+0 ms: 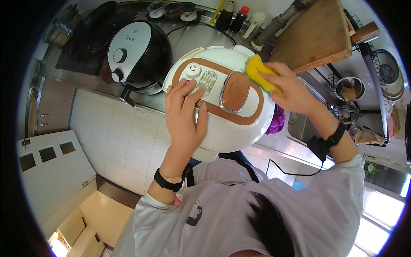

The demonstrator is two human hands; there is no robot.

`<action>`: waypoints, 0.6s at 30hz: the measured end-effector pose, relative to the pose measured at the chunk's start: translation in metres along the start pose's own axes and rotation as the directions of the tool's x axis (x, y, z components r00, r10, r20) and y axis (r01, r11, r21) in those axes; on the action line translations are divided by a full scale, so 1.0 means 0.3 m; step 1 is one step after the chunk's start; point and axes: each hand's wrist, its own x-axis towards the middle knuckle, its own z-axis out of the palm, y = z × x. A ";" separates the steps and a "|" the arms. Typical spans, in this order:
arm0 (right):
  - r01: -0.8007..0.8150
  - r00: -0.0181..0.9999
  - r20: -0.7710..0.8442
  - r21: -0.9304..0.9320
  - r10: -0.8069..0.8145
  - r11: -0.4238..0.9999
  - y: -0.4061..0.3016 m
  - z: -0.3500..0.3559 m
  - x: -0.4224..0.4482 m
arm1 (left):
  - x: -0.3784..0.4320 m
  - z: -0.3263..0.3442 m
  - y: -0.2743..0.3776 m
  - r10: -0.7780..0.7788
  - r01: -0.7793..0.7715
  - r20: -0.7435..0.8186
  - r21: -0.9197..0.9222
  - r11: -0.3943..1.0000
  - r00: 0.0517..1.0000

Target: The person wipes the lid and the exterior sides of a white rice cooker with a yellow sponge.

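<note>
A white rice cooker with a brown-trimmed lid (210,125) lies in front of me at the counter's edge. My left hand (188,112) rests on its lid, fingers spread near the steam vent (193,70) and the printed label. In my right hand (289,88) is a yellow sponge (257,72) with a green edge, pressed against the rim of the lid on the right. A purple cloth (276,120) shows partly from behind the cooker, beside the sink. The cooker's underside is hidden.
A black and silver air fryer (139,54) stands left of the cooker. Behind are sauce bottles (239,20), a glass jug (253,25) and a pipe. A thick wooden cutting board (316,35) leans at the right, near the metal sink (303,127) and a dish rack with bowls.
</note>
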 end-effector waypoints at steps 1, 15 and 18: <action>-0.020 1.000 -0.018 0.013 0.020 1.000 -0.014 -0.001 -0.036 | 0.000 0.000 0.000 0.004 -0.004 0.001 0.000 1.000 1.000; 0.059 0.998 -0.030 0.109 -0.056 0.992 0.045 0.180 0.455 | -0.002 0.004 -0.004 -0.020 0.019 0.010 0.018 1.000 1.000; 0.014 1.000 0.013 0.077 -0.015 0.997 0.037 0.184 0.427 | 0.000 0.007 0.005 -0.012 0.012 0.015 0.019 1.000 1.000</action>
